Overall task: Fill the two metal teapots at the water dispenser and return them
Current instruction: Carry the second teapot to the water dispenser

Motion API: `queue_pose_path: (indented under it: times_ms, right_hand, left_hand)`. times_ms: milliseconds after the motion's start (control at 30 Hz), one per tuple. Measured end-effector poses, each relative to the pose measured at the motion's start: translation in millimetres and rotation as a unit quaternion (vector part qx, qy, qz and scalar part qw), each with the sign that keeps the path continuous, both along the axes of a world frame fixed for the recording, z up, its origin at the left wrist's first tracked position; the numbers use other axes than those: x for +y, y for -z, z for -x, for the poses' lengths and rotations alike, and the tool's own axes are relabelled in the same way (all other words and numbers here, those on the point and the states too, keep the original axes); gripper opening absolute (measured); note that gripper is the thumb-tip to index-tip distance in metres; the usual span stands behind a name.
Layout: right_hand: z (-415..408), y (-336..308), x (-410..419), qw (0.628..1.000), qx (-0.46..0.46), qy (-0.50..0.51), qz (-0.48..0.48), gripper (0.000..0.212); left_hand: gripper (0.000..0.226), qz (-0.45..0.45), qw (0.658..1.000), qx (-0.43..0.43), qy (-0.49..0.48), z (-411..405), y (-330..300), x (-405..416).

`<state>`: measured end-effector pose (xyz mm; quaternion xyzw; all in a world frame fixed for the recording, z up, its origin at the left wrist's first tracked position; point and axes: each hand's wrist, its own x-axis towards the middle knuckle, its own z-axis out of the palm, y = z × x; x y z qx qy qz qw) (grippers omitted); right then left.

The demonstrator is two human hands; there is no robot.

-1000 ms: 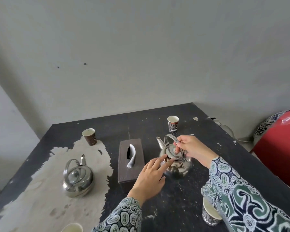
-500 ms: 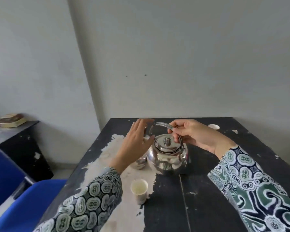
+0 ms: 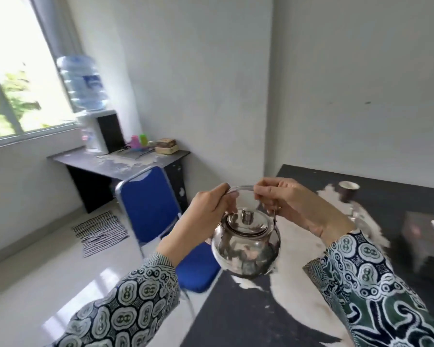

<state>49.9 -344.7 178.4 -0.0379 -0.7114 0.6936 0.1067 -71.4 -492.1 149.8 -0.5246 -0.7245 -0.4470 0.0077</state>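
Silver teapot (image 3: pixel 246 244); blue chair (image 3: pixel 148 206); black tabletop (image 3: pixel 236 316) w/ white worn patches; green-white batik sleeves (image 3: pixel 376 284); striped b/w mat (image 3: pixel 99 232).

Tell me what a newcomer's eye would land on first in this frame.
The shiny metal teapot at centre, lid on, held by its arched handle by the left hand and the right hand. Next, the water dispenser with its blue bottle on the side desk by the window, and the blue chair between.

Shiny metal teapot (image 3: pixel 246 249), lid on, upright, in air over table edge; water dispenser (image 3: pixel 99 131) far left w/ blue bottle
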Motion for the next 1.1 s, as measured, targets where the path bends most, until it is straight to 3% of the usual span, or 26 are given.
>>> queue_pose_path:
  times_ms: [167, 300, 567, 867, 1100]
  right_hand:
    - [100.9, 7.2, -77.9, 0.999, 0.039, -0.038, -0.003, 0.020]
    - [177.2, 12.4, -128.1, 0.995, 0.055, -0.085, -0.022, 0.022]
    - [302.4, 27.9, -171.7, 0.988, 0.047, -0.145, 0.019, 0.020]
    - [452.8, 18.8, -177.7, 0.967, 0.039, -0.251, -0.038, 0.012]
    - [569.9, 25.5, -208.9, 0.970, 0.045, -0.237, -0.039, 0.017]
  left_hand:
    - [0.023, 0.012, 0.996, -0.028, -0.089, 76.3, 4.6, -88.4]
    - [0.023, -0.028, 0.986, -0.049, -0.158, 134.7, 11.1, -143.0]
    - [0.027, -0.026, 0.971, -0.058, -0.232, 230.5, 12.5, -195.0]
    - [0.025, -0.013, 0.963, -0.086, -0.254, 361.9, 15.4, -221.0]
    - [0.027, -0.009, 0.966, -0.089, -0.244, 474.5, 13.6, -252.1]
